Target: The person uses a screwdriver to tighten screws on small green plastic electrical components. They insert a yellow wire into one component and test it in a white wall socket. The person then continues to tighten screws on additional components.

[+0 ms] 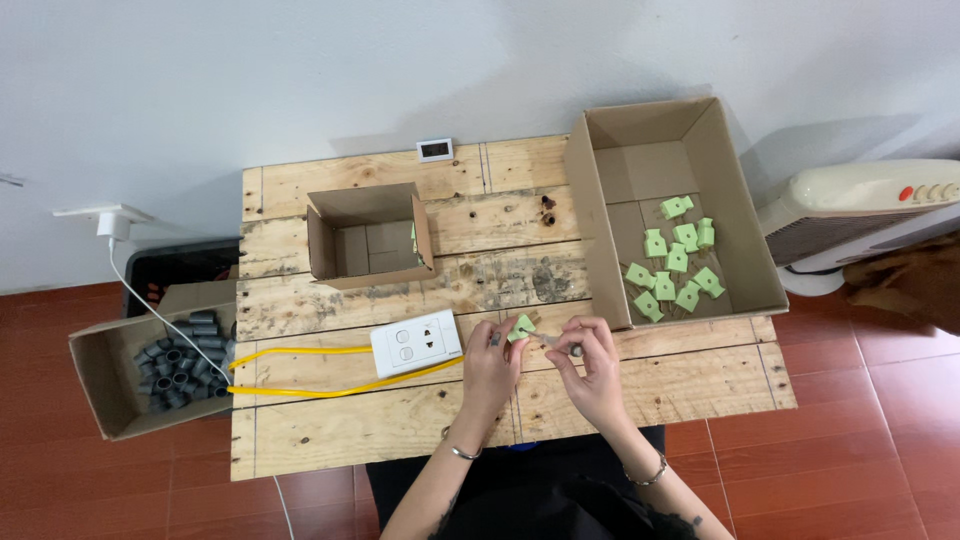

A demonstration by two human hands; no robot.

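On the rough wooden pallet-board surface (350, 425), both hands work close together near its front edge. The left hand (490, 368) pinches a small pale-green plastic plug piece (520, 327) between thumb and fingertips, its fingers closed on it. The right hand (590, 365), just at 3 o'clock from the left, has its fingers curled around a small dark grey cylindrical part (576, 350); how firmly it grips this cannot be told. Each wrist wears a thin metal bracelet.

At 9 o'clock from the left hand, a white rectangular socket block (416, 343) lies flat on the surface, with a yellow cable (330, 392) looping out from it toward 9 o'clock. At 1 o'clock from the hands stands a large open cardboard box (745, 240) holding a scatter of more pale-green plug pieces (676, 262). At 11 o'clock sits a smaller open cardboard box (370, 205). Off the surface's edge at 9 o'clock, a third cardboard box (95, 385) holds a heap of dark grey cylindrical parts (180, 370). A cream-coloured heater (860, 205) stands on the floor at 3 o'clock.
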